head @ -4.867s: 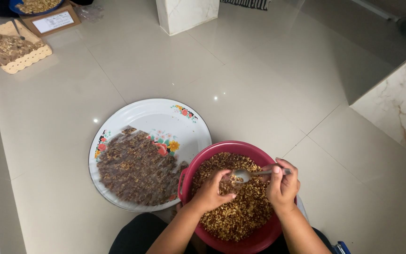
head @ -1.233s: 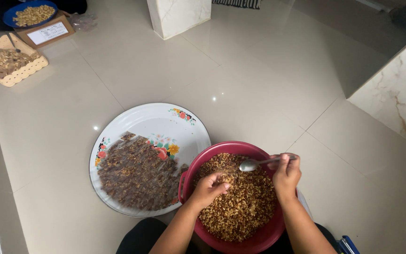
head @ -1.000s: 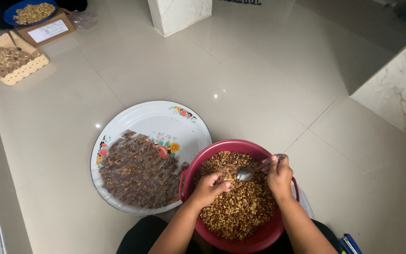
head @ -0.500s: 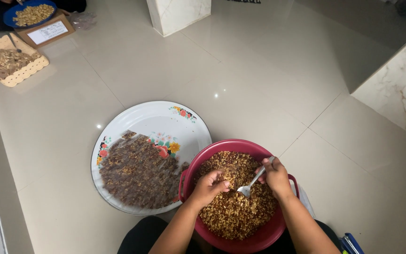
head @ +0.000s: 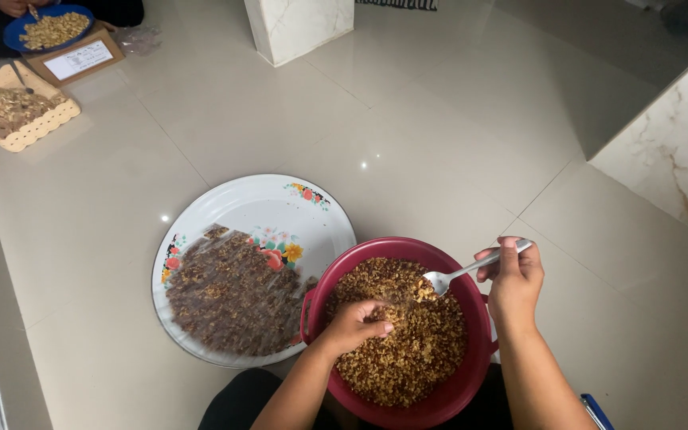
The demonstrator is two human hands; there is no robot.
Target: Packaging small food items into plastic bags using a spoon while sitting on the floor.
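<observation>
While the red bowl (head: 471,382) sits closest to the person, low in the view and just in front of the dark-clothed lap, both hands work over the golden-brown crumbly mixture (head: 408,350) that fills it. The left hand (head: 356,322) rests on the mixture near the bowl's left side, its fingers curled inward as if pinching some of it; whether it actually holds any cannot be told. The right hand (head: 513,280) hovers over the bowl's right rim, closed around the handle of a metal spoon (head: 459,275), whose bowl end points left and down, touching the top of the mixture just beside the left hand's fingertips. To the left of the bowl, and partly tucked under its rim, lies a round white tray (head: 272,199) with a floral border, carrying a flat dark-brown layer (head: 232,295) of pressed mixture over its nearer half. All of this stands on a pale tiled floor (head: 439,119). Well beyond, at the far left corner, lie a scalloped beige tray (head: 37,131) of brown pieces, a blue plate (head: 21,32) of similar pieces and a cardboard box (head: 81,60) with a white label.
</observation>
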